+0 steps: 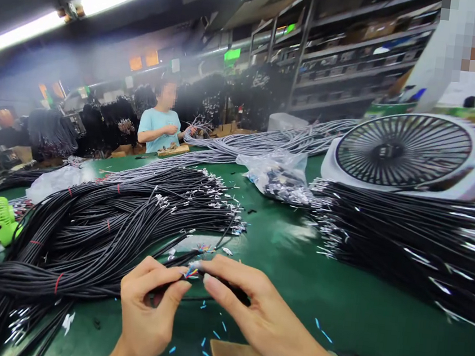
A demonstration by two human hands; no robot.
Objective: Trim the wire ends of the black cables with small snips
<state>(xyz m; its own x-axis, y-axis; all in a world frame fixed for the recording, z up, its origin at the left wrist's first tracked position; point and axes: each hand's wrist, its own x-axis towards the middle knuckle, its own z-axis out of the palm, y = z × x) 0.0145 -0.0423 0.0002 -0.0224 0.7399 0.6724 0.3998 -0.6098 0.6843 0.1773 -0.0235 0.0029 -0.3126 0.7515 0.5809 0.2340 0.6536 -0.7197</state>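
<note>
Two hands, left hand (148, 307) and right hand (244, 309), pinching one cable (193, 271) over the green table (335, 301).

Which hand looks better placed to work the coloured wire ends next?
Probably the right hand: its fingertips sit at the coloured wire ends, while the left hand pinches the black cable behind them.

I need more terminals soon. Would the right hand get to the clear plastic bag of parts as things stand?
Probably yes. The right hand is busy pinching a cable end, but bare green table lies between it and the clear plastic bag; nothing blocks the way.
</note>
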